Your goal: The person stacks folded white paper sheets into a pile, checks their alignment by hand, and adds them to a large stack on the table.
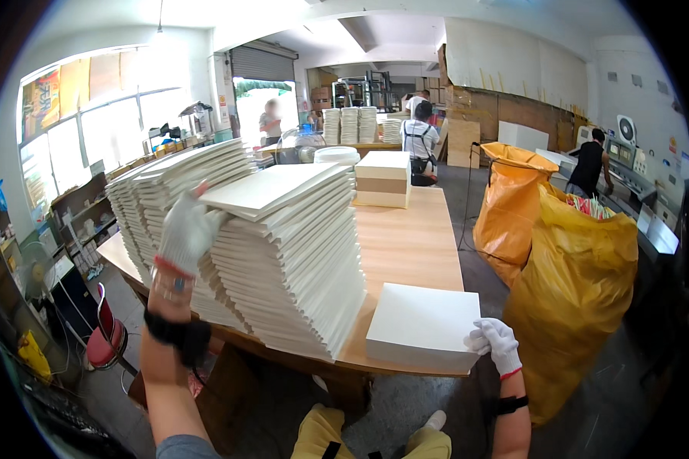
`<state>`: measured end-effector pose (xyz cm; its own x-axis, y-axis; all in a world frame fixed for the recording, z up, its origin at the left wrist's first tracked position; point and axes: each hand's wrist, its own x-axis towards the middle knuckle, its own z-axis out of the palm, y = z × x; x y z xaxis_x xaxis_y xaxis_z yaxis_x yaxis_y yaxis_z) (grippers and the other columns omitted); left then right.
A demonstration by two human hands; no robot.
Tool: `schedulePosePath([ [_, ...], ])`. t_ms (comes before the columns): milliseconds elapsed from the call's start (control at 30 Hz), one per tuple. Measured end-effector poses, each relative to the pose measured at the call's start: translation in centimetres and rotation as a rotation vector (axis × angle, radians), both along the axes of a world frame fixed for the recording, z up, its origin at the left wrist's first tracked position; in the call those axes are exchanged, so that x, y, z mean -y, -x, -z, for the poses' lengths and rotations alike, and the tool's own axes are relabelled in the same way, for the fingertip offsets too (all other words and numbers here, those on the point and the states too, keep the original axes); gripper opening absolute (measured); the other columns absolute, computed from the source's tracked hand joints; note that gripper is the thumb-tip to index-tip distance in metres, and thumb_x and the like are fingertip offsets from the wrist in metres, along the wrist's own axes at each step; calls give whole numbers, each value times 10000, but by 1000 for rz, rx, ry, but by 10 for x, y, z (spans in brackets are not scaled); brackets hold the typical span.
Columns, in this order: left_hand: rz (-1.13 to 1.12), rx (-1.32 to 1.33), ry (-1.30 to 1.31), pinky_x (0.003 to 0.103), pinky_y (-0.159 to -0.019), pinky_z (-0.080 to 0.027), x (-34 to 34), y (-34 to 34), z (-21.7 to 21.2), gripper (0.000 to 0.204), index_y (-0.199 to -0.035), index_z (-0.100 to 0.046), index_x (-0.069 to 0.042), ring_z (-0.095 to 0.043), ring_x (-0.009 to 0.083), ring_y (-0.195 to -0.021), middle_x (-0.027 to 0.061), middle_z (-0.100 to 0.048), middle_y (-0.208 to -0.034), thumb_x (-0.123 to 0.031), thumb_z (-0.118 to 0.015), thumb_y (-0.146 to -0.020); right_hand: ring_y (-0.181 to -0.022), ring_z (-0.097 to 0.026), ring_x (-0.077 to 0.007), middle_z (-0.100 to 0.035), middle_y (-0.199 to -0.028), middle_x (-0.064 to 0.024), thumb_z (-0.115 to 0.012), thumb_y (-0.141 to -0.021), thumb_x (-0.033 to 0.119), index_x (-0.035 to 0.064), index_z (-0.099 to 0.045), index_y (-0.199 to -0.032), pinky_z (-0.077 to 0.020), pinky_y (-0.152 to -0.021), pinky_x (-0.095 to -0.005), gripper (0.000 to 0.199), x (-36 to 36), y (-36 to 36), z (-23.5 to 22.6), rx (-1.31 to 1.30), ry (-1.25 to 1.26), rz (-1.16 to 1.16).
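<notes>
My left hand (185, 233), in a white knit glove, is closed at the left corner of the top white booklet (272, 187) on a tall stack; it is slightly blurred and partly hides that corner. The tall stack of white booklets (295, 268) leans and fans out down its near side. Lower down on the right, a short block of white sheets (423, 317) lies at the table's near edge. My right hand (495, 344), gloved in white with a red cuff, has its fingers bent around the right edge of this block.
More leaning stacks (184, 180) stand behind on the left. A block with a brown band (383, 180) sits farther along the wooden table (413, 245). Large orange sacks (578, 306) fill the right side. A red chair (107, 340) stands left. Several people are farther back.
</notes>
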<state>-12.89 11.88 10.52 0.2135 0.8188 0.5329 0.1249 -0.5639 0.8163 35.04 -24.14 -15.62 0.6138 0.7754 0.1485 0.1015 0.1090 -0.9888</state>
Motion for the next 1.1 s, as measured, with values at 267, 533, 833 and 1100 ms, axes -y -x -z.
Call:
schedulePosePath([
  [267,817,-230,-965,419,-881,-572,150,-123,93,315,-1171,-657,-6,-678,302,-1058,199,-694,-1111,-44,-652,-858,-1097,-682,-296,-711,-1168,-161,-637,-989,271,23,-668,-1246,-530,-956,-389,358,22,40,16,698,53,591],
  [533,1004,-764,-683,426,-876,-534,141,-299,202,106,-905,-625,-41,-639,323,-1037,118,-682,-1043,-40,-674,-812,-690,-660,-369,-658,-699,-144,-526,-978,434,102,-640,-743,-508,-637,-490,422,18,56,-4,1183,540,474],
  [833,1096,-436,-444,381,-870,-550,147,-308,219,51,-868,-618,25,-674,343,-1001,174,-708,-1151,5,-634,-823,-575,-552,-299,-525,-594,-82,-661,-885,226,108,-633,-721,-459,-589,-395,204,-34,46,-46,1413,49,691],
  [1100,1127,-617,-12,329,-909,-527,133,-306,215,185,-875,-575,12,-654,238,-1058,196,-677,-1293,-33,-748,-825,-539,-537,-279,-535,-623,-67,-607,-845,173,71,-663,-926,-426,-555,-389,142,-39,38,-40,1442,67,689],
])
